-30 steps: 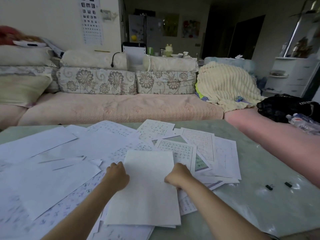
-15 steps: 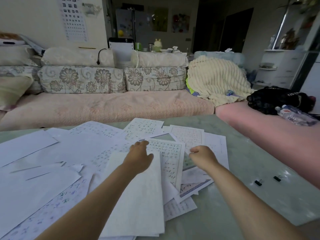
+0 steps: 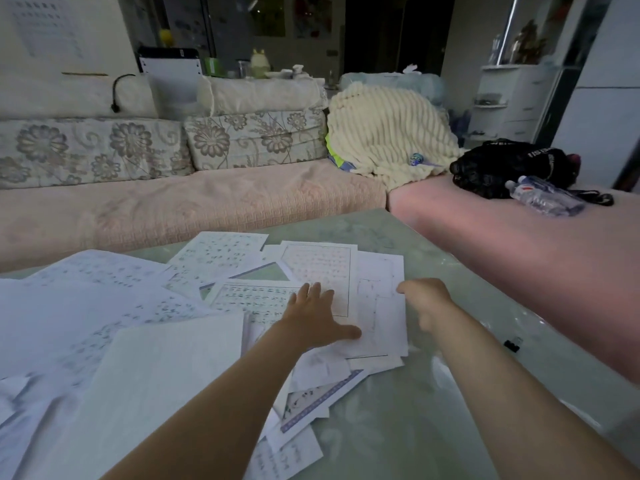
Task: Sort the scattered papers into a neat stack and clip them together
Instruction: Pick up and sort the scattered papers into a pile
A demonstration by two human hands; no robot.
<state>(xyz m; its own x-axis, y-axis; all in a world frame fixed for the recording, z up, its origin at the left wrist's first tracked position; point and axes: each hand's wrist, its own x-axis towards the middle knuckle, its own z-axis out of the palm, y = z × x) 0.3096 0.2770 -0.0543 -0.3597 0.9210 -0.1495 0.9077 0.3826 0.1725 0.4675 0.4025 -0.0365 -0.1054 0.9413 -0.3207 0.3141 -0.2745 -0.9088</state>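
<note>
Presently: papers (image 3: 166,375), overlapping, writing too blurred to read; left hand (image 3: 317,318) spread flat on them; right hand (image 3: 426,299) curled at their edge, grip unclear; one clip (image 3: 512,344).

Pale green glossy table (image 3: 398,427); scattered papers (image 3: 156,358) cover left and middle; black binder clip (image 3: 512,344) at right

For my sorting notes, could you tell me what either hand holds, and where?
The left hand rests flat on the scattered white printed paper sheets; the right hand curls at their right edge, hold unclear.
</note>
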